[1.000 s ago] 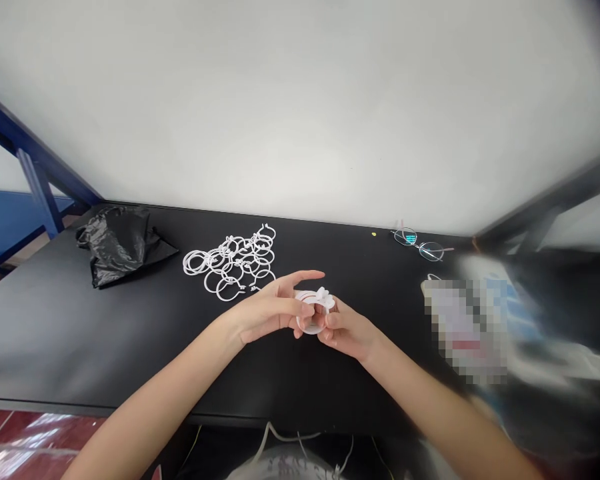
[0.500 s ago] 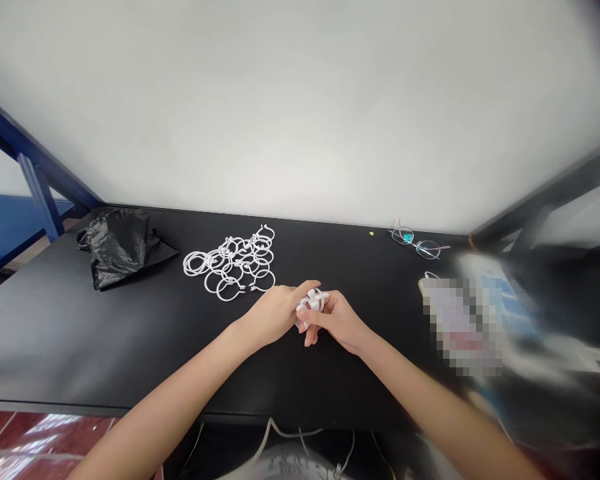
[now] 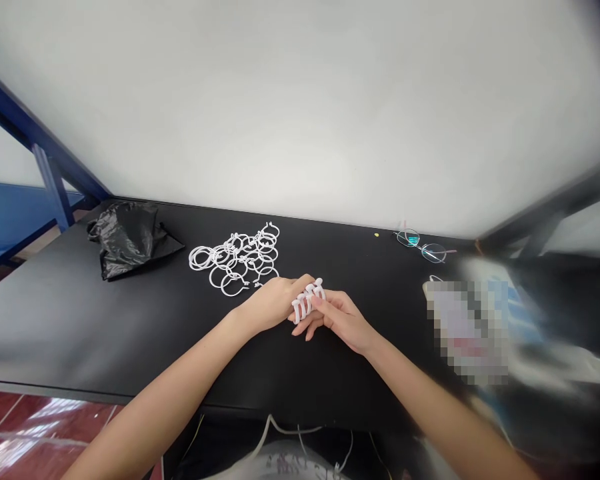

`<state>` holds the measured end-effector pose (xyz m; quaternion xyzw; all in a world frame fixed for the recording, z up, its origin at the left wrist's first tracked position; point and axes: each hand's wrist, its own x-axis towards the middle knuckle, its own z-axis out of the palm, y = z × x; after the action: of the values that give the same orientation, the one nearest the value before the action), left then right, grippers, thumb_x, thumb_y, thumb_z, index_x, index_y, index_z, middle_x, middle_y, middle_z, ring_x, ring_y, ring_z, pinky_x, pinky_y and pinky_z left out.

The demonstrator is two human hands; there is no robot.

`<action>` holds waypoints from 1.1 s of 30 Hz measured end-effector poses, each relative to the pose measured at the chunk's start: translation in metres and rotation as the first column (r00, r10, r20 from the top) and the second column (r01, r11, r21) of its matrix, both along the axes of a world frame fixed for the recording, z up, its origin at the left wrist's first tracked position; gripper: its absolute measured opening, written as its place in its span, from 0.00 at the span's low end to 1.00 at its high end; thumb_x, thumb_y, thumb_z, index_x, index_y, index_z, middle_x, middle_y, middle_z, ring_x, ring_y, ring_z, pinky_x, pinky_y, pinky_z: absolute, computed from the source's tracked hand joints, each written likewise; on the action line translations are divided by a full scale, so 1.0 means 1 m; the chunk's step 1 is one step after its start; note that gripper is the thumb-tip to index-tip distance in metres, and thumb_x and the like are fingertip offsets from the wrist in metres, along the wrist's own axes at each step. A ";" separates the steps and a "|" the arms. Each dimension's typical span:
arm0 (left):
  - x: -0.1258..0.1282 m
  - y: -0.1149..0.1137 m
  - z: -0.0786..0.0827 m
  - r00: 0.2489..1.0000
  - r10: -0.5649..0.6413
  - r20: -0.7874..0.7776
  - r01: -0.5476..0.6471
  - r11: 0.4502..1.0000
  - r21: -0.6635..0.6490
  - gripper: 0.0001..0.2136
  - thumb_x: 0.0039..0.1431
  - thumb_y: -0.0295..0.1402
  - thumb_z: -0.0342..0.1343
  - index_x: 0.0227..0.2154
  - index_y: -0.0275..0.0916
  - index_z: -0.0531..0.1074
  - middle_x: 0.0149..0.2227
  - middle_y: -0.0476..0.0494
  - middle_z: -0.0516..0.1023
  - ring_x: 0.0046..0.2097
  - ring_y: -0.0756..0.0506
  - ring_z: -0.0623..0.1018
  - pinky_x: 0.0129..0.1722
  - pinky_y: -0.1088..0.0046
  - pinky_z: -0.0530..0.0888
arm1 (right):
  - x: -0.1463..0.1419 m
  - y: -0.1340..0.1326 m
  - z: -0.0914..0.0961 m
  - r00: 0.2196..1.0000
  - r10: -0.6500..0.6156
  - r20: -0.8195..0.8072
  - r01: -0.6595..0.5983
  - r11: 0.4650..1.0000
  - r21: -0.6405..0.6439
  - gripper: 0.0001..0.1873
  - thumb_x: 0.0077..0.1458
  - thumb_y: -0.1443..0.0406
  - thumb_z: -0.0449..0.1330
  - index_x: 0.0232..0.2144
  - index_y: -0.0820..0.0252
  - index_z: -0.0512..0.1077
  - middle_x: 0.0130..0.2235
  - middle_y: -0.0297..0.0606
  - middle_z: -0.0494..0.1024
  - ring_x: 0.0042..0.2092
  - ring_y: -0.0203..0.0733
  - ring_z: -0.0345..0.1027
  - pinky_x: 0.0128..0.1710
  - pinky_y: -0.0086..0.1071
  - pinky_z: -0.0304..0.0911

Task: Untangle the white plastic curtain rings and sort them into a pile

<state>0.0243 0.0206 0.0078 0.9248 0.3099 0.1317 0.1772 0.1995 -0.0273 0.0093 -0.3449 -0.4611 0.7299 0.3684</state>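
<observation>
Both my hands meet over the middle of the black table (image 3: 80, 333). A small stack of white plastic rings (image 3: 307, 299) is pinched between them. My left hand (image 3: 275, 303) has its fingers curled round the near side of the stack. My right hand (image 3: 337, 319) grips the stack from the right, thumb on top and fingers underneath. A loose pile of several more white rings (image 3: 240, 260) lies on the table just beyond my left hand.
A crumpled black plastic bag (image 3: 127, 237) sits at the back left. A pair of glasses (image 3: 423, 245) lies at the back right by the white wall. Blurred items (image 3: 480, 327) cover the right side. Blue frame bars (image 3: 45, 167) stand at left.
My hands have closed together round the rings; the left fingers, stretched out a second ago, are now curled. The rings now stand as a ribbed stack on edge between both hands.
</observation>
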 end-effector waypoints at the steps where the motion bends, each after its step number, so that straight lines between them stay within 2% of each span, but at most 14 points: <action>1: 0.000 0.000 -0.001 1.000 -0.010 0.023 0.010 1.000 -0.008 0.06 0.63 0.28 0.47 0.42 0.36 0.63 0.26 0.51 0.73 0.21 0.50 0.71 0.22 0.77 0.60 | 0.001 0.000 0.000 1.000 -0.001 0.008 0.001 1.000 0.003 0.22 0.59 0.51 0.59 0.34 0.67 0.78 0.34 0.47 0.83 0.32 0.42 0.81 0.28 0.28 0.72; 5: 0.000 -0.001 -0.005 0.996 -0.017 0.091 0.020 0.999 -0.041 0.09 0.64 0.29 0.47 0.46 0.36 0.63 0.27 0.51 0.75 0.23 0.50 0.72 0.23 0.77 0.61 | -0.001 0.000 -0.004 0.993 -0.082 0.086 0.082 0.997 0.008 0.24 0.57 0.50 0.61 0.28 0.68 0.78 0.28 0.44 0.82 0.26 0.40 0.79 0.23 0.26 0.70; 10: 0.000 -0.001 -0.010 0.992 -0.034 0.119 0.037 0.999 -0.027 0.12 0.64 0.28 0.46 0.50 0.36 0.62 0.29 0.50 0.76 0.23 0.50 0.72 0.23 0.77 0.61 | -0.002 0.000 -0.006 0.975 -0.173 0.139 0.169 0.985 0.038 0.24 0.56 0.49 0.62 0.25 0.67 0.76 0.26 0.42 0.81 0.24 0.39 0.78 0.23 0.25 0.70; 14: 0.002 -0.002 -0.011 0.993 -0.016 0.114 0.026 0.996 -0.086 0.03 0.63 0.25 0.46 0.37 0.36 0.63 0.24 0.53 0.71 0.21 0.52 0.68 0.22 0.78 0.60 | 0.004 0.002 -0.003 0.997 -0.039 0.060 0.037 0.998 0.044 0.28 0.61 0.47 0.54 0.31 0.68 0.77 0.30 0.46 0.82 0.26 0.40 0.79 0.24 0.26 0.71; 16: 0.003 -0.002 -0.011 0.995 -0.006 0.102 0.017 0.994 -0.109 0.03 0.61 0.24 0.48 0.35 0.37 0.62 0.23 0.54 0.69 0.20 0.52 0.67 0.22 0.79 0.59 | 0.008 0.004 -0.001 0.999 0.027 0.036 -0.029 0.998 0.055 0.28 0.64 0.48 0.51 0.34 0.68 0.77 0.33 0.48 0.83 0.28 0.40 0.80 0.25 0.26 0.70; 20: 0.002 -0.002 -0.012 0.996 0.009 0.088 0.000 0.995 -0.098 0.08 0.56 0.23 0.51 0.39 0.36 0.64 0.26 0.52 0.71 0.22 0.51 0.69 0.22 0.78 0.60 | 0.012 0.004 0.003 0.996 0.087 0.023 -0.088 0.995 0.052 0.25 0.65 0.51 0.51 0.40 0.68 0.76 0.40 0.52 0.82 0.29 0.41 0.80 0.24 0.26 0.70; 25: 0.002 -0.003 -0.010 0.987 -0.008 0.162 0.036 0.984 -0.173 0.21 0.57 0.24 0.51 0.53 0.36 0.61 0.31 0.50 0.76 0.27 0.50 0.74 0.27 0.78 0.65 | 0.013 0.005 0.004 0.984 0.168 0.056 -0.171 0.984 0.056 0.26 0.65 0.51 0.52 0.40 0.69 0.77 0.41 0.53 0.82 0.32 0.41 0.80 0.27 0.26 0.71; 28: 0.004 -0.004 -0.009 0.987 0.005 0.158 0.028 0.979 -0.204 0.16 0.54 0.23 0.52 0.46 0.36 0.64 0.30 0.50 0.74 0.27 0.50 0.73 0.27 0.78 0.65 | 0.013 0.005 0.004 0.974 0.213 0.076 -0.218 0.973 0.070 0.24 0.65 0.52 0.53 0.40 0.69 0.78 0.41 0.53 0.82 0.35 0.42 0.80 0.29 0.26 0.71; 33: 0.007 -0.004 -0.013 0.969 0.050 0.243 0.032 0.947 -0.320 0.04 0.56 0.25 0.50 0.33 0.38 0.63 0.24 0.55 0.68 0.23 0.53 0.67 0.23 0.80 0.62 | 0.011 0.004 0.004 0.979 0.135 0.152 -0.156 0.979 0.133 0.26 0.64 0.51 0.54 0.36 0.69 0.79 0.37 0.51 0.83 0.35 0.44 0.81 0.30 0.29 0.73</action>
<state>0.0314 0.0163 -0.0052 0.8583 0.3068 0.1946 0.3623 0.2109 -0.0238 0.0136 -0.3339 -0.5617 0.6933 0.3040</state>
